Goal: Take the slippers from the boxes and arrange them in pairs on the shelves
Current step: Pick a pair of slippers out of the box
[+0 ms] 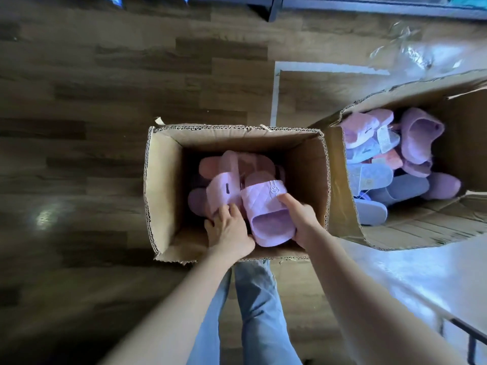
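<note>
An open cardboard box (163,185) stands on the floor in front of me, holding pink and lilac slippers. My right hand (303,219) grips a lilac slipper with a small bunny mark (266,214) by its right side, thumb on the strap. My left hand (229,230) holds the lower end of a second lilac slipper (224,191) lying beside it. Darker pink slippers (210,165) lie underneath. A second, larger box (411,233) to the right holds several purple, blue and pink slippers (419,138).
A dark shelf frame (369,6) runs along the top edge. Clear plastic wrap (411,54) lies behind the right box. A metal frame (469,335) shows at the lower right. My legs in jeans (253,312) stand just behind the near box. Wood-look floor (79,154) spreads to the left.
</note>
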